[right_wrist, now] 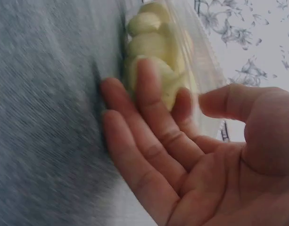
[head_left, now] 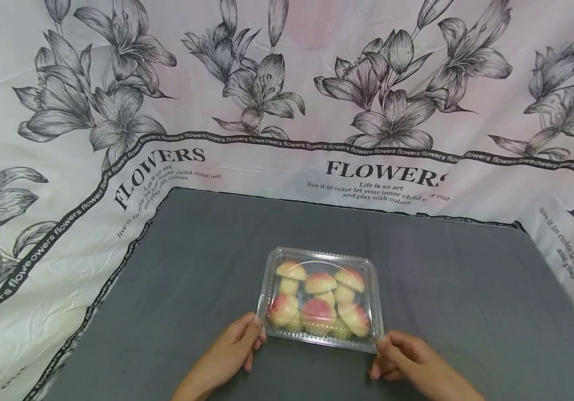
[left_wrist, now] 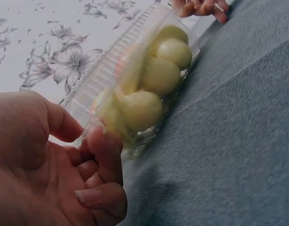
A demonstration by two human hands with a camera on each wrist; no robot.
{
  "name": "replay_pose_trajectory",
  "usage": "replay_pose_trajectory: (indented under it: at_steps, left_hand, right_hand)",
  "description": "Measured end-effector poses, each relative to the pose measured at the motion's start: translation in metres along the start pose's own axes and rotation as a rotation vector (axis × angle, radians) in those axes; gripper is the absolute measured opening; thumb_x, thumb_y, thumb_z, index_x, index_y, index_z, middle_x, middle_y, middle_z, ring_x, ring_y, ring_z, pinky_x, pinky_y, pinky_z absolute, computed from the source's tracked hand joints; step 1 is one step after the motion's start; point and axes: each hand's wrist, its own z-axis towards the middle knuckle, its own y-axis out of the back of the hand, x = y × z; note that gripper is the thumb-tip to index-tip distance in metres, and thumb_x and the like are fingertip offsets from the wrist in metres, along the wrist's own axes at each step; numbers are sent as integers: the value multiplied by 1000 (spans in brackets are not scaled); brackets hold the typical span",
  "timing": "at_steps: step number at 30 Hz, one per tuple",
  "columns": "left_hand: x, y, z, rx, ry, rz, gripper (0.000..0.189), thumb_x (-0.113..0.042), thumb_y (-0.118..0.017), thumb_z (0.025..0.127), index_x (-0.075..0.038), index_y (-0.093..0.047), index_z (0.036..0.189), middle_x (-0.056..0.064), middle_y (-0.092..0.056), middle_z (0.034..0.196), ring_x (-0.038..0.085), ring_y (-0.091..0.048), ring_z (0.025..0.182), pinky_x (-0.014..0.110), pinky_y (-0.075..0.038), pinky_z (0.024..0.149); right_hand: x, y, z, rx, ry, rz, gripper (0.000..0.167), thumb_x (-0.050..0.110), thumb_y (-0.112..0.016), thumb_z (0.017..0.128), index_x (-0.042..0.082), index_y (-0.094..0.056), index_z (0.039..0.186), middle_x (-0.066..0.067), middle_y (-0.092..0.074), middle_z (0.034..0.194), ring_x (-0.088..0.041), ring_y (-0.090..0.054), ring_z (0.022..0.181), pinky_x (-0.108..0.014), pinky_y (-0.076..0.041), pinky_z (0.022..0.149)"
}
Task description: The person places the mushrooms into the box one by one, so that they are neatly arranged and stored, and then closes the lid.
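Note:
A clear plastic clamshell container is on the grey table, its lid down. Through the lid show several mushroom-shaped pieces with red-and-yellow caps and pale stems; from what they are made I cannot tell. My left hand pinches the container's near left corner between thumb and index finger, the other fingers curled in the left wrist view. At the near right corner, my right hand pinches the rim with thumb and index finger. Its other fingers stretch out beside the container's wall in the right wrist view.
Grey cloth covers the table. Behind it and along both sides hangs a white curtain printed with black lilies and lettering, its dark-trimmed lower edge meeting the tabletop.

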Motion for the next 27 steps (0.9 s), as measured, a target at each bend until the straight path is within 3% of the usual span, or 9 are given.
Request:
replay_pose_trajectory:
  at_steps: [7,17,22,24,27]
  left_hand:
    - [-3,4,0,-15,-4,75,33,-28,-46,115,-8,-66,99,1,-60,85,11,-57,55,28,-53,58]
    - [-9,11,-6,-60,2,219,45,-46,-41,114,-13,-69,100,-2,-66,88,14,-64,59,28,-51,65]
    - [-19,19,-10,-161,10,356,49,-53,-39,113,-16,-69,100,-6,-67,86,10,-63,63,28,-48,63]
    - [-27,23,-11,-230,9,423,47,-54,-41,112,-19,-68,101,-7,-67,87,7,-62,66,29,-49,65]
    - [-41,28,-13,-338,-4,518,42,-56,-43,111,-24,-69,106,-10,-69,92,4,-65,79,36,-52,73]
  right_hand:
    - [9,3,-2,-44,-84,-169,36,25,-43,116,0,-68,109,-12,-76,102,-16,-70,97,-28,-59,83]
    - [15,8,-4,-23,-61,-207,35,23,-42,116,-1,-68,112,-13,-77,104,-19,-72,98,-29,-58,81]
    - [19,16,-9,-61,-119,-234,35,25,-45,115,-1,-68,120,-14,-76,112,-22,-74,101,-30,-59,82]
    - [24,18,-13,-119,-149,-269,35,27,-48,114,-1,-67,122,-13,-76,114,-23,-74,102,-31,-59,82]
    - [35,18,-18,-255,-140,-412,33,32,-53,112,4,-68,123,-5,-76,115,-19,-74,105,-31,-58,82]
